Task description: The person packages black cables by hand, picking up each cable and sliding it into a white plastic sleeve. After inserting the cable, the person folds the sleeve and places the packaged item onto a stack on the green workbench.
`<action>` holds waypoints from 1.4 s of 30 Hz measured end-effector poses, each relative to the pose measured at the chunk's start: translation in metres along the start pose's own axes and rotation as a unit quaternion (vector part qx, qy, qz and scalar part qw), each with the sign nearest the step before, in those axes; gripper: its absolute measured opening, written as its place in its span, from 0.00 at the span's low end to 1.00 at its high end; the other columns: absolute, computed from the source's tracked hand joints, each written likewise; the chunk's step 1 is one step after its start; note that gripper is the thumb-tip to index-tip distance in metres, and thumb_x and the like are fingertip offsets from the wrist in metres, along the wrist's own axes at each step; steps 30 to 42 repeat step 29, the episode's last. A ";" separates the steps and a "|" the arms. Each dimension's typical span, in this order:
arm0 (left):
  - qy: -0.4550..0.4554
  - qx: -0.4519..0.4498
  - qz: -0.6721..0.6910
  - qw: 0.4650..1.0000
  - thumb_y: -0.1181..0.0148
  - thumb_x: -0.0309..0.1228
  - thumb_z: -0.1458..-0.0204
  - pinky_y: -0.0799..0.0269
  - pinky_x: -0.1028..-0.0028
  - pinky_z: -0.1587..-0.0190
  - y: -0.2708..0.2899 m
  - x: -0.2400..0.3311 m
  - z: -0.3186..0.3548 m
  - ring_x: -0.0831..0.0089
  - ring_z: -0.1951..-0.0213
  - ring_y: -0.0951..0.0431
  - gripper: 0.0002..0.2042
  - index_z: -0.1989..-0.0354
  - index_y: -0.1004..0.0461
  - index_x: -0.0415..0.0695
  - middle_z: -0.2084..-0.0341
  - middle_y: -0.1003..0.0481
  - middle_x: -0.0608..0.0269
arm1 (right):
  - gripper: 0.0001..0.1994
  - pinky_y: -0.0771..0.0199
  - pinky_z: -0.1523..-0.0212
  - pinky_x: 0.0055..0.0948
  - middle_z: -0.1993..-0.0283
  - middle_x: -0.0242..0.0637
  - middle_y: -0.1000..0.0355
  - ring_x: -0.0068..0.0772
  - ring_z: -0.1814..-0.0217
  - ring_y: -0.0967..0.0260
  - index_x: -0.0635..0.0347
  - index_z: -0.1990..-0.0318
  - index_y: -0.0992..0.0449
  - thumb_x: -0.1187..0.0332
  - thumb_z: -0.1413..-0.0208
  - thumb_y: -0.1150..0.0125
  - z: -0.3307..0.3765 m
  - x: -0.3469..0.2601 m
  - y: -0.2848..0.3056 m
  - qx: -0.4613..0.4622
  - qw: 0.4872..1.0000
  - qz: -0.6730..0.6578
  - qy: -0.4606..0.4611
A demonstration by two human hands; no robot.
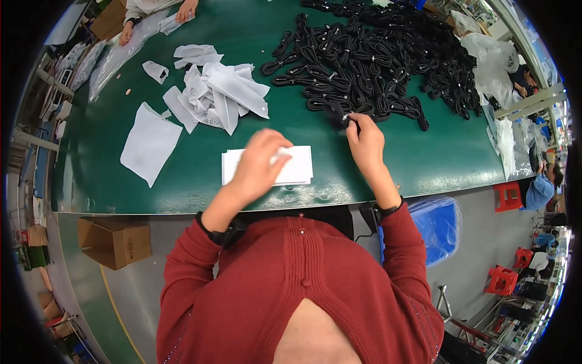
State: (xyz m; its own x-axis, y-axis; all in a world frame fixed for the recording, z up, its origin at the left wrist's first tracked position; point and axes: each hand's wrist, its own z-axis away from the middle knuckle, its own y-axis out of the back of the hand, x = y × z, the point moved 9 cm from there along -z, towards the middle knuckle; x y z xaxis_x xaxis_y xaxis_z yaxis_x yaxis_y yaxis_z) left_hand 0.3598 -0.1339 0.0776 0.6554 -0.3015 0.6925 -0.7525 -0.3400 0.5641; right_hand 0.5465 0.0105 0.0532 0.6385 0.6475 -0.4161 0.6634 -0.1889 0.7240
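My right hand (367, 144) pinches a coiled black cable (335, 114) at the near edge of a large heap of similar black cables (370, 67). The held bundle is slightly blurred. Over a small stack of white sheets or flat bags (297, 173) hovers my left hand (257, 162), its fingers curled and smeared by motion. Something white shows by its fingertips, but I cannot tell whether it is held or part of the stack below. Beyond the stack lies a loose pile of crumpled whitish bags (212, 97).
A single flat whitish bag (150, 142) lies at left on the green table (200, 161). Another person's hands (185, 11) work at the far left corner. Below the table edge stand an open cardboard box (124, 242) and a blue plastic-lined bin (439, 233).
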 end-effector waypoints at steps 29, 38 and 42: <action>-0.051 -0.077 0.065 0.994 0.40 0.23 0.51 0.33 0.57 0.49 -0.037 0.016 0.014 0.56 0.59 0.28 0.04 0.68 0.28 0.40 0.66 0.29 0.54 | 0.08 0.27 0.53 0.35 0.64 0.44 0.27 0.42 0.58 0.28 0.57 0.58 0.19 0.71 0.46 0.36 0.068 -0.067 0.000 -0.193 0.943 -0.269 0.041; -0.051 -0.077 0.065 0.994 0.40 0.23 0.51 0.33 0.57 0.49 -0.037 0.016 0.014 0.56 0.59 0.28 0.04 0.68 0.28 0.40 0.66 0.29 0.54 | 0.08 0.27 0.53 0.35 0.64 0.44 0.27 0.42 0.58 0.28 0.57 0.58 0.19 0.71 0.46 0.36 0.068 -0.067 0.000 -0.193 0.943 -0.269 0.041; -0.051 -0.077 0.065 0.994 0.40 0.23 0.51 0.33 0.57 0.49 -0.037 0.016 0.014 0.56 0.59 0.28 0.04 0.68 0.28 0.40 0.66 0.29 0.54 | 0.08 0.27 0.53 0.35 0.64 0.44 0.27 0.42 0.58 0.28 0.57 0.58 0.19 0.71 0.46 0.36 0.068 -0.067 0.000 -0.193 0.943 -0.269 0.041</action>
